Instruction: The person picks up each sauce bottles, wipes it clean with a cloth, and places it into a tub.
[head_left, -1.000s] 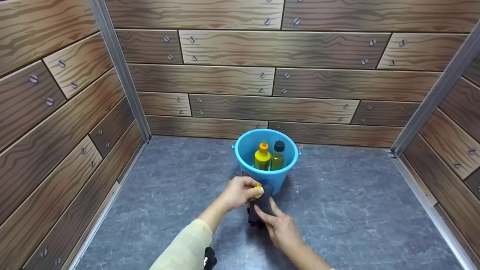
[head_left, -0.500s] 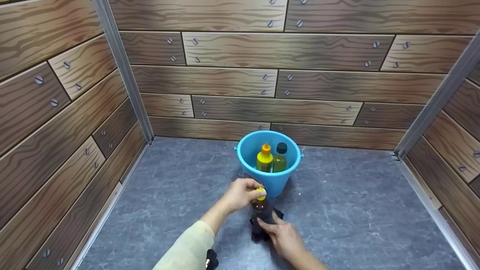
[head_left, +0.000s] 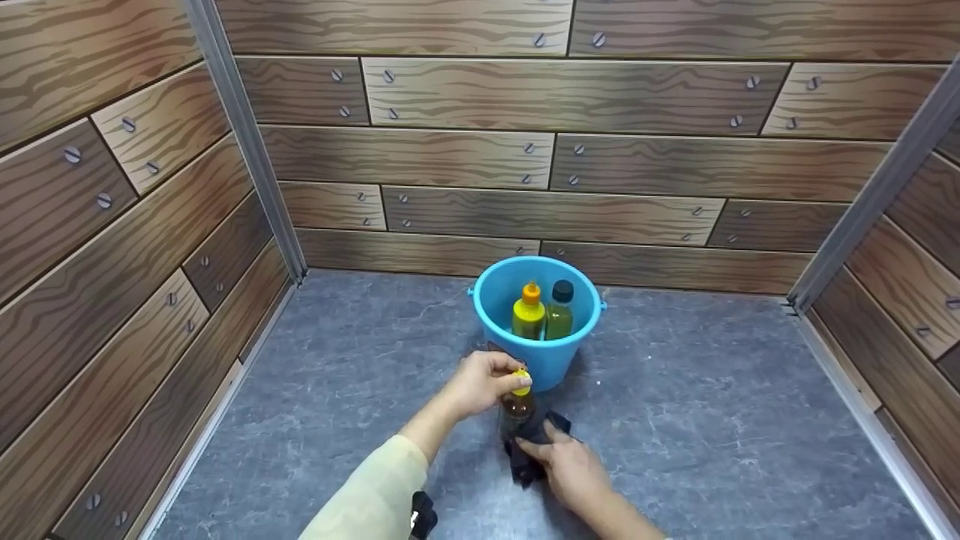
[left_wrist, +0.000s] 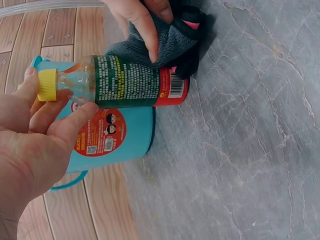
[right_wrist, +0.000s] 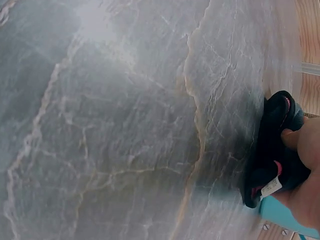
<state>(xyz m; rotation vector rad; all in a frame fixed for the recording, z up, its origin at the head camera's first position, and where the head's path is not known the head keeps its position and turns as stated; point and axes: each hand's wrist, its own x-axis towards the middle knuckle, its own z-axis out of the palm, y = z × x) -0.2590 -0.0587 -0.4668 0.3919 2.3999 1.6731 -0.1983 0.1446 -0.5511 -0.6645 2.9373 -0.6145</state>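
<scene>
My left hand (head_left: 480,384) pinches the yellow cap (left_wrist: 47,85) of a bottle (left_wrist: 127,82) standing by the bucket. Its neck is clear with brown contents, and its label is dark green with a red band at the base. My right hand (head_left: 577,472) grips a dark grey cloth (left_wrist: 155,40) with black and pink edging against the bottle's lower side. In the right wrist view the cloth (right_wrist: 275,150) bunches under the thumb, a white tag showing. Part of the bottle's lower half is hidden behind the cloth.
A light blue bucket (head_left: 551,367) stands just beyond the bottle. Inside it are a yellow bottle with an orange nozzle (head_left: 529,319) and a greenish bottle with a dark cap (head_left: 559,321). Wood-patterned walls (head_left: 465,157) enclose the grey marbled surface (head_left: 360,352) at the back and sides.
My right hand has drawn the cloth down the bottle from its upper part to near its base, uncovering the neck. My left hand stays on the cap.
</scene>
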